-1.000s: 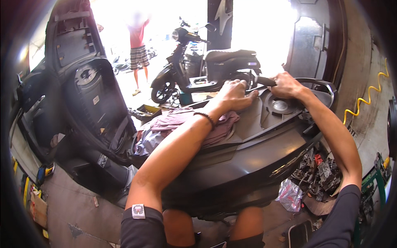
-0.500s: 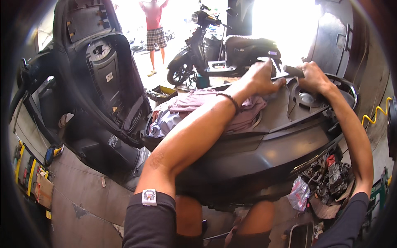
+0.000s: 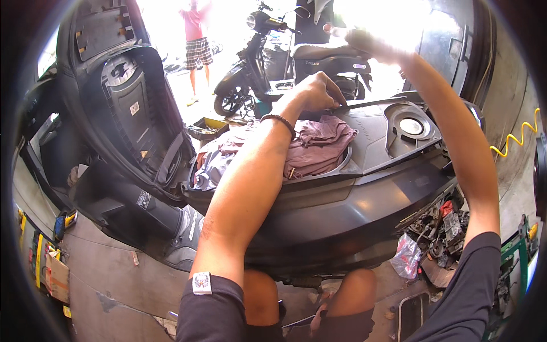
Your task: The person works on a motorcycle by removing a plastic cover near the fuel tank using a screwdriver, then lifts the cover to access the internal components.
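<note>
A large dark scooter body stands before me, its seat (image 3: 137,108) raised at the left. Mauve and grey cloths (image 3: 322,142) fill the storage well. My left hand (image 3: 316,94) is at the far edge beyond the cloths, fingers bent and closed at the end of a dark trim strip (image 3: 373,104). Raised above the tail, my right hand (image 3: 373,45) is blurred and washed out by glare; whether it holds anything cannot be made out. Below it, a round silver cap (image 3: 411,127) sits in a recess of the grey tail panel (image 3: 364,139).
Another dark scooter (image 3: 262,74) is parked beyond, with a person in checked shorts (image 3: 199,54) standing behind it. A parts tray (image 3: 206,127) is at the far side. At the right lie a plastic bag (image 3: 407,256), greasy engine parts (image 3: 450,231) and a yellow coiled hose (image 3: 514,138).
My right hand has risen from the tail panel, where it held a dark-handled tool, uncovering the silver cap. My left hand has moved left along the far edge. The view has shifted slightly.
</note>
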`<state>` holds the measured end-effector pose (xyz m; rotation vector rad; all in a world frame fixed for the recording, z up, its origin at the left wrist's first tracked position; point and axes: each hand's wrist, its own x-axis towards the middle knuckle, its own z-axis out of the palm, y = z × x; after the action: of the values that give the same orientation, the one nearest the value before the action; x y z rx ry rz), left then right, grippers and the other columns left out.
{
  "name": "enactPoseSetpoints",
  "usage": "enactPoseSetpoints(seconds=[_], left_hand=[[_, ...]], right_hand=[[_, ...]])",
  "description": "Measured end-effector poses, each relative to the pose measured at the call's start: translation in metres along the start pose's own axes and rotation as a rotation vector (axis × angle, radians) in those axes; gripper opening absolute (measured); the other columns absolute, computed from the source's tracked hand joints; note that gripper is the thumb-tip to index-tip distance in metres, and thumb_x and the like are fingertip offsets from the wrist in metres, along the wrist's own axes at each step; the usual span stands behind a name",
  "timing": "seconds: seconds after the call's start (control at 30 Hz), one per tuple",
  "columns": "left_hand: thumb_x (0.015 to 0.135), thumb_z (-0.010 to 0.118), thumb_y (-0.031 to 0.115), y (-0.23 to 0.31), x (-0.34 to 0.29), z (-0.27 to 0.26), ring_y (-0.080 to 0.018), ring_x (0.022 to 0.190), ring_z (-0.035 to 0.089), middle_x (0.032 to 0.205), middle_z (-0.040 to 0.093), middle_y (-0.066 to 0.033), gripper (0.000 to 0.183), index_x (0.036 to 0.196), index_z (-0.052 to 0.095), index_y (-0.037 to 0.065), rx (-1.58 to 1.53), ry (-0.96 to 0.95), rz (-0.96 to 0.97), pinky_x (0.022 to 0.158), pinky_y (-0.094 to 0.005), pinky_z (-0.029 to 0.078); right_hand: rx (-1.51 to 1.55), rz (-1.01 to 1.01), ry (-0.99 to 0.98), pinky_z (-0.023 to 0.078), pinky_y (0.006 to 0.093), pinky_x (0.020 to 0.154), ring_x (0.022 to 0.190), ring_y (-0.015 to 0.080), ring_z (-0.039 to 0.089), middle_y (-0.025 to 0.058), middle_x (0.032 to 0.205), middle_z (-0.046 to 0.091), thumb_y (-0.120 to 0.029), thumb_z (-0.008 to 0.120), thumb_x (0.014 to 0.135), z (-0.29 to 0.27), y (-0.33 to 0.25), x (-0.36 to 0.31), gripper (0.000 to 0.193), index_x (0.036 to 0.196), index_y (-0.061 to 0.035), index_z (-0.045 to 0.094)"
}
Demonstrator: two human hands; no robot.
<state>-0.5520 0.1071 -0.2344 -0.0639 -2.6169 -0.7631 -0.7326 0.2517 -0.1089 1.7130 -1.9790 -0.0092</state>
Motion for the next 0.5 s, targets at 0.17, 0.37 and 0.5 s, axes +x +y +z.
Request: enactPoseSetpoints(seconds=[0.17,0.37,0.5], left_hand=[[0.079,0.076,0.016,0.007,-0.021,-0.007,-0.0254,0.098,0.073,0.104,0.078,-0.0119,0.023,0.100,0.084,0.017,-0.015,0.053,0.013,0.092,-0.0377,0.057],[0.082,0.075,0.015,0.027,-0.030,-0.003,-0.0276,0.101,0.072,0.106,0.077,-0.0128,0.021,0.103,0.082,0.014,0.051,0.014,-0.102,0.092,-0.0391,0.056],[0.083,0.076,0.016,0.014,-0.019,0.003,-0.0266,0.100,0.072,0.107,0.076,-0.0123,0.023,0.106,0.081,0.015,0.051,0.018,-0.033,0.091,-0.0391,0.057]], right_hand=[[0.606,0.514,0.300,0.058,0.0324,0.074,0.091,0.0156,0.062,0.0103,0.103,0.067,-0.035,0.059,0.103,0.068,-0.061,0.044,0.056,0.148,-0.0040,0.052],[0.572,0.443,0.377,0.058,0.0332,0.074,0.089,0.0163,0.061,0.0096,0.100,0.065,-0.034,0.059,0.101,0.086,-0.041,0.032,0.053,0.144,-0.0024,0.054],[0.594,0.408,0.371,0.057,0.0331,0.073,0.087,0.0164,0.061,0.0091,0.099,0.065,-0.031,0.058,0.101,0.081,-0.039,0.021,0.050,0.142,-0.0022,0.056]])
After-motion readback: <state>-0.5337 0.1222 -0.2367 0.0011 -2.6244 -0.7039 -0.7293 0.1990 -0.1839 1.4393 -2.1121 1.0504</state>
